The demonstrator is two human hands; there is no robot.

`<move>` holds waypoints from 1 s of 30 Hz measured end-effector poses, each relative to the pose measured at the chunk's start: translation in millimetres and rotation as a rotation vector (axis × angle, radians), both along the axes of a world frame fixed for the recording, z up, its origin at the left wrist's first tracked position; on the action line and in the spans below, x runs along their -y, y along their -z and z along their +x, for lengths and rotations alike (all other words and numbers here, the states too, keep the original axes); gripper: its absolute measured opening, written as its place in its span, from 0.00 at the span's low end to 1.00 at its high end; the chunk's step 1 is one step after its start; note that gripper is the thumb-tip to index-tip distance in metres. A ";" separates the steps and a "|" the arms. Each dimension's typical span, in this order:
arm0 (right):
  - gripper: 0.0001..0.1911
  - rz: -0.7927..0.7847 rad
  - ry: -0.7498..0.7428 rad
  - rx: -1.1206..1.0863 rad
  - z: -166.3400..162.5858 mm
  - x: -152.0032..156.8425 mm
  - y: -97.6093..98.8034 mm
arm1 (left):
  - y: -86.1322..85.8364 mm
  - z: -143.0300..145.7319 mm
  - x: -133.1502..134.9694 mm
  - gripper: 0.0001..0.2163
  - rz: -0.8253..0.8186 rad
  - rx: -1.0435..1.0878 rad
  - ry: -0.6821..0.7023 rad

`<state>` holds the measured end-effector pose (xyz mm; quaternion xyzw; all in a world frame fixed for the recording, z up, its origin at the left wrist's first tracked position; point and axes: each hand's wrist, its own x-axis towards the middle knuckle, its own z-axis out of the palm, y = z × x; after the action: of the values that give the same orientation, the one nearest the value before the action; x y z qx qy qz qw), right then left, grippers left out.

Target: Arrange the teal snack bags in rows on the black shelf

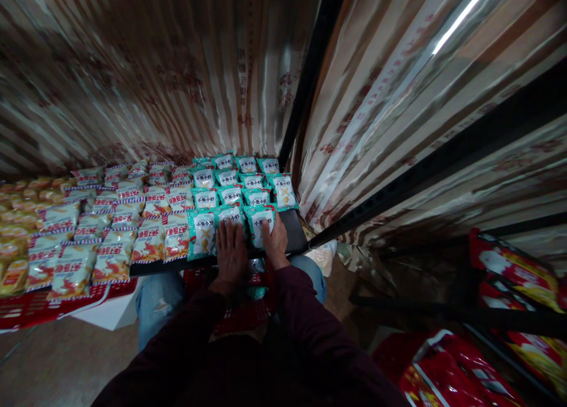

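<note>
Rows of teal snack packets [230, 185] lie on a low black shelf [293, 230] in front of me. My left hand [231, 252] lies flat, fingers stretched out, on the front middle teal packet [230, 214]. My right hand [275, 240] rests on the front right teal packet [260, 219], fingers pressed along its right edge. Another teal packet [201, 233] lies just left of my left hand. Both dark sleeves reach forward from the bottom of the view.
Red-and-white snack packets [150, 241] fill the shelf to the left, with yellow packets [15, 265] at the far left. A red basket [248, 312] sits below the shelf between my knees. Striped plastic sheeting hangs behind. Large red bags [447, 365] lie at the lower right.
</note>
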<state>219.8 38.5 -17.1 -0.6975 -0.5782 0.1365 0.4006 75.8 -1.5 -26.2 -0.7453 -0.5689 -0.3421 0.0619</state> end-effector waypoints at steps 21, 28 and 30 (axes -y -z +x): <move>0.33 -0.027 0.003 0.063 -2.9 -0.4 -4.9 | -0.3 -3.3 -3.6 0.26 0.004 -0.088 -0.024; 0.32 -0.020 0.009 0.068 -3.2 -2.3 -2.7 | -1.7 -6.8 -4.8 0.25 0.013 -0.120 0.001; 0.32 -0.019 0.005 0.072 -2.9 -3.2 -1.9 | -1.6 -7.5 -5.7 0.24 0.021 -0.130 0.004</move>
<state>217.0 41.7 -15.2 -0.7070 -0.5894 0.1158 0.3734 68.3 4.2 -24.6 -0.7665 -0.5585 -0.2989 0.1058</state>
